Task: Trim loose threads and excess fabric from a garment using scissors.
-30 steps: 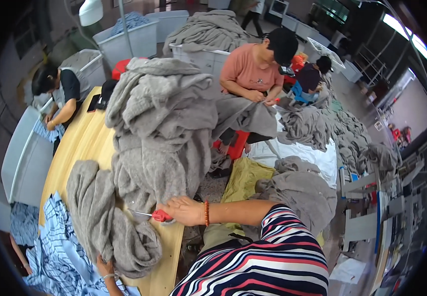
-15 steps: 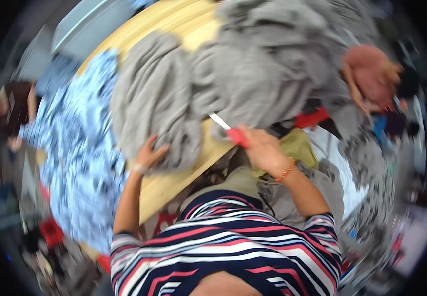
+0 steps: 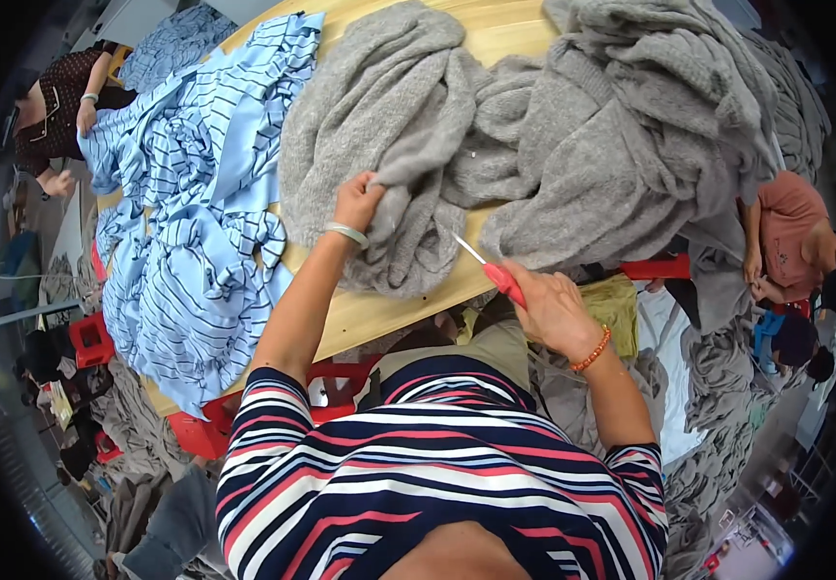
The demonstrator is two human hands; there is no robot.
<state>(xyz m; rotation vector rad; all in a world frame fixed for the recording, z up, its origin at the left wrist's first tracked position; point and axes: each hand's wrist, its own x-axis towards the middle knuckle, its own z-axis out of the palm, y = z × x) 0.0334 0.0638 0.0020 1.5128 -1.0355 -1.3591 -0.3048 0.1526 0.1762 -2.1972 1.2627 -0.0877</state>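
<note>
A grey knitted garment lies bunched on the wooden table in front of me. My left hand pinches a fold of it between thumb and fingers. Closed round a pair of red-handled scissors is my right hand, just off the table's near edge. Their slim metal blades point up and left toward the lower end of the grey garment, with the tip close to it. Part of the handle is hidden in my palm.
Light-blue striped garments are heaped on the left of the wooden table, and a large grey knit pile on its right. Red stools stand below. One person is at far left, another at right.
My left hand has gone from resting spread on the grey garment to gripping a fold higher up. My right hand has shifted slightly right and down with the scissors. The view has swung.
</note>
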